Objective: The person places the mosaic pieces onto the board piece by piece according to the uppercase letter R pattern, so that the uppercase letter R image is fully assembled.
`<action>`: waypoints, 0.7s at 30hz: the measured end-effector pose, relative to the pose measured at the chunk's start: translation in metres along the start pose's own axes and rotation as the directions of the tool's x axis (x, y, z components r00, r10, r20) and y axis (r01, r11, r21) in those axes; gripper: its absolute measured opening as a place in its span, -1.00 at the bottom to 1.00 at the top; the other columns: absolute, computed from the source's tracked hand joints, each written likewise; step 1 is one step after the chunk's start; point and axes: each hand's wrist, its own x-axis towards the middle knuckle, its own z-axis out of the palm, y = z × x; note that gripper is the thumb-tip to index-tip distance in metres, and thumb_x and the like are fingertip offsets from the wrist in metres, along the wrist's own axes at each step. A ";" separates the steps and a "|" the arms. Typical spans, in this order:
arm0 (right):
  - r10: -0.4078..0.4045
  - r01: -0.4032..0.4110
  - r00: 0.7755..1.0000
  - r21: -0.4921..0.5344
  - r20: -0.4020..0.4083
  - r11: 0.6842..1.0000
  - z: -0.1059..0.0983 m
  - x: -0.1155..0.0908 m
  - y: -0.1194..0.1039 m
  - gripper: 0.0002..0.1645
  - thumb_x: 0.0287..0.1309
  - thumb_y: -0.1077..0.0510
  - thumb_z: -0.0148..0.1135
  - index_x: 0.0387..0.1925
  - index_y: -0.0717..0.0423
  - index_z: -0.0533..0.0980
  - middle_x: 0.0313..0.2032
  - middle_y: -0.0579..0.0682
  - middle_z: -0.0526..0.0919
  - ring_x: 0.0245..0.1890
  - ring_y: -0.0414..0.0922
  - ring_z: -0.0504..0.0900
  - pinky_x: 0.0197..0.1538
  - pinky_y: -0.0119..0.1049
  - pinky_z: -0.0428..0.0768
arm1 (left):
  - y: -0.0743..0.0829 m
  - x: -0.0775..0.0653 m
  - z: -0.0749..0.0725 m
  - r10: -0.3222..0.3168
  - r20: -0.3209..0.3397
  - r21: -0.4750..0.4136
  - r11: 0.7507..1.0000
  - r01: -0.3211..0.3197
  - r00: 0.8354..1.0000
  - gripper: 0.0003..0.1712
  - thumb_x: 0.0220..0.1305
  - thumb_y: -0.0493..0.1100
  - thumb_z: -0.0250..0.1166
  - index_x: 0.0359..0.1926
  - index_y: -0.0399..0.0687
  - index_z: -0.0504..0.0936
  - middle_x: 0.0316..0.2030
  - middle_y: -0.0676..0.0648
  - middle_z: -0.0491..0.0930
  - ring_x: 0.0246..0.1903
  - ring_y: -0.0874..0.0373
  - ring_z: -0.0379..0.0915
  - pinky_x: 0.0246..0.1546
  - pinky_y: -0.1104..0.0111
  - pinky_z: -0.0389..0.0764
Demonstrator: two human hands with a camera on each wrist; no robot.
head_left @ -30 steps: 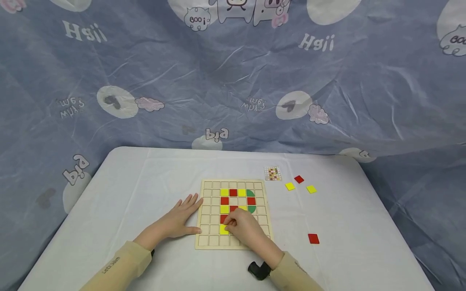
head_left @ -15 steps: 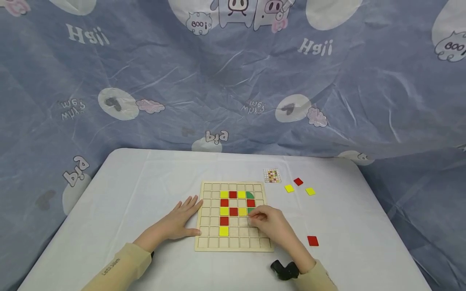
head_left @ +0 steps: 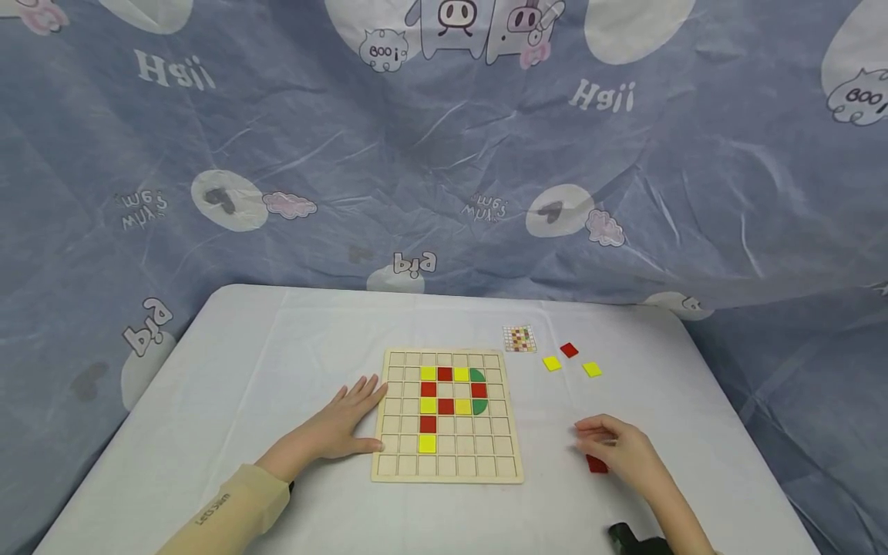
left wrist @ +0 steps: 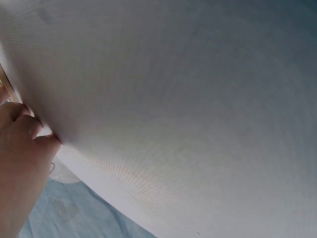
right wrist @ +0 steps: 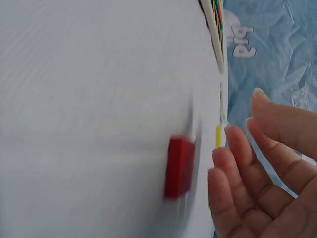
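Observation:
My left hand lies spread with its fingertips and thumb touching the left edge of the wooden grid board. Set in the grid are red and yellow square tiles and two green rounded tiles. My right hand hovers right of the board, over a red square tile on the tablecloth that it partly covers. In the right wrist view its fingers are loosely bent and apart, holding nothing; the red tile sits beside the fingertips, not touching them.
A small printed grid card lies behind the board on the right. Near it are two yellow tiles and a red tile. A blue patterned curtain hangs behind the table.
My right hand has moved off the board, rightward to the lone red tile. The left hand stays at the board's edge. The tiles on the grid look unchanged.

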 end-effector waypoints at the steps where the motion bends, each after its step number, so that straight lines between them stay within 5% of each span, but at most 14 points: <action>1: 0.009 -0.009 1.000 -0.005 0.007 1.000 -0.002 -0.001 0.004 -0.59 0.06 0.11 0.47 -0.04 0.15 0.63 -0.11 0.06 0.71 -0.12 -0.02 0.67 -0.14 -0.16 0.69 | 0.000 0.000 0.000 0.000 -0.001 -0.001 1.000 0.000 1.000 0.16 0.12 0.32 0.36 0.54 -0.10 0.03 0.55 -0.24 -0.09 0.54 -0.22 -0.24 0.50 -0.16 -0.11; 9: 0.030 -0.023 0.996 -0.090 0.085 0.996 -0.007 -0.002 0.020 -0.38 -0.15 0.07 0.60 -0.01 0.21 0.60 -0.13 0.07 0.65 -0.17 -0.07 0.57 -0.12 -0.15 0.62 | -0.001 0.000 0.000 0.003 -0.002 -0.002 1.000 -0.003 1.000 0.15 0.13 0.30 0.37 0.55 -0.10 0.03 0.55 -0.24 -0.09 0.54 -0.22 -0.24 0.49 -0.16 -0.11; 21: 0.068 -0.061 0.996 -0.115 0.051 0.991 -0.003 0.000 0.022 -0.48 -0.16 0.07 0.61 -0.15 0.21 0.60 -0.36 -0.04 0.59 -0.33 -0.11 0.48 -0.31 -0.31 0.46 | -0.001 0.000 0.001 0.010 -0.002 0.000 1.000 -0.010 1.000 0.15 0.13 0.30 0.37 0.55 -0.10 0.03 0.55 -0.24 -0.09 0.54 -0.23 -0.24 0.49 -0.17 -0.11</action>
